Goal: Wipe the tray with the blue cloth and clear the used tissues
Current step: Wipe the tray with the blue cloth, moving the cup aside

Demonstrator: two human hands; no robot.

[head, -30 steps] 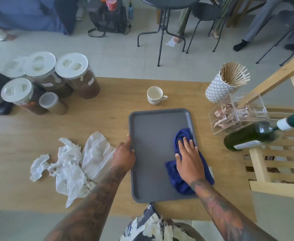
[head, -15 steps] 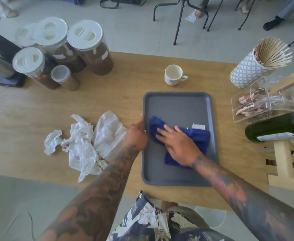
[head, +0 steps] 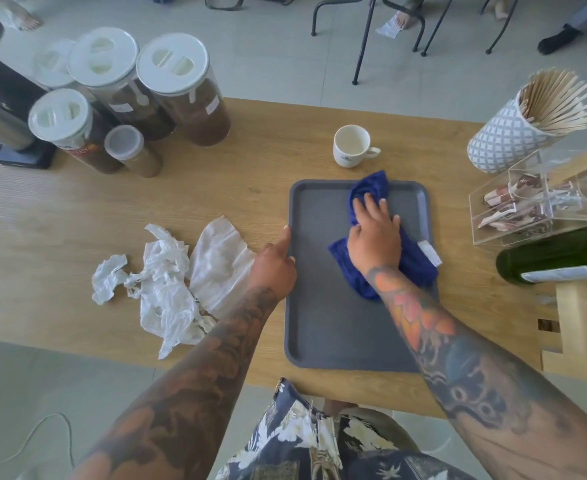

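Right hand (head: pixel 375 233) lay flat on the blue cloth (head: pixel 413 261), fingers spread and straight, pressing it down onto the tray (head: pixel 323 327) in the far-right part. Cloth was bunched up, its far end touching the tray's far rim, a white tag showing on its right side. Left hand (head: pixel 274 263) rested on the tray's left rim, w/ forefinger stretched along the edge; the other fingers were tucked under and out of sight, so can't tell how they gripped. Gray tray sat flat on the wooden surface (head: pixel 77 216), near half of it bare. Used tissues (head: pixel 167 282), crumpled white, lay in a loose heap on the surface just left of the tray, right beside the left hand, partly under that forearm. White cup (head: pixel 351 145) stood upright just beyond the tray's far edge, not touching it. Lidded jars (head: pixel 167 88) stood clustered at far left; a patterned holder of wooden sticks (head: pixel 514 133) and a clear box (head: pixel 527 206) at right, w/ a green bottle (head: pixel 559 258) lying on its side near them.
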